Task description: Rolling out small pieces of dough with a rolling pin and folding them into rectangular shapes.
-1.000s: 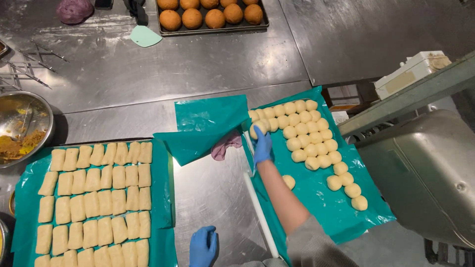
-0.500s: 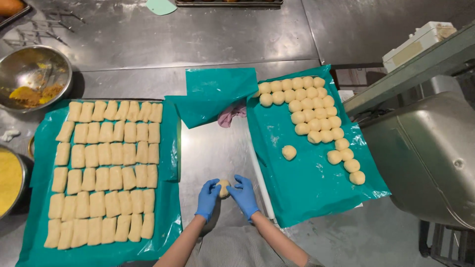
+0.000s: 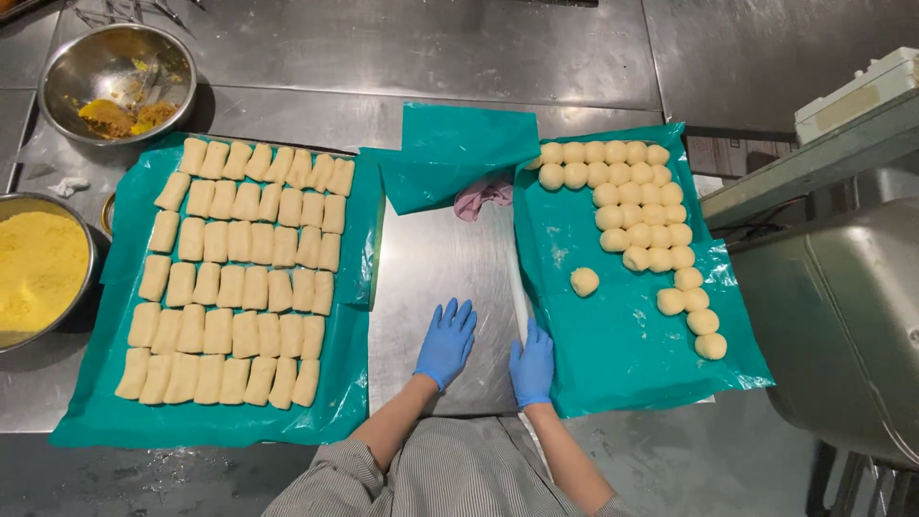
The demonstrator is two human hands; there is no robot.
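Observation:
Both my hands wear blue gloves and lie palm down on the steel table (image 3: 431, 258), between two teal sheets. My left hand (image 3: 446, 342) has its fingers spread and nothing shows in it. My right hand (image 3: 532, 364) keeps its fingers together at the edge of the right teal sheet (image 3: 613, 354); what lies under it is hidden. That sheet carries several round dough balls (image 3: 632, 206) in rows and one lone ball (image 3: 584, 281). The left teal sheet (image 3: 354, 383) holds several rows of oblong dough pieces (image 3: 239, 278).
A folded teal sheet (image 3: 459, 153) and a pink cloth (image 3: 481, 199) lie at the back of the gap. A steel bowl with orange residue (image 3: 115, 81) and a bowl of yellow crumbs (image 3: 38, 268) stand left. A steel machine (image 3: 842, 316) and a white box (image 3: 852, 91) stand right.
One second ago my right hand reached to the dough balls. Half a second ago both hands held a dough piece between them. Now both lie flat on the table and that piece is out of sight.

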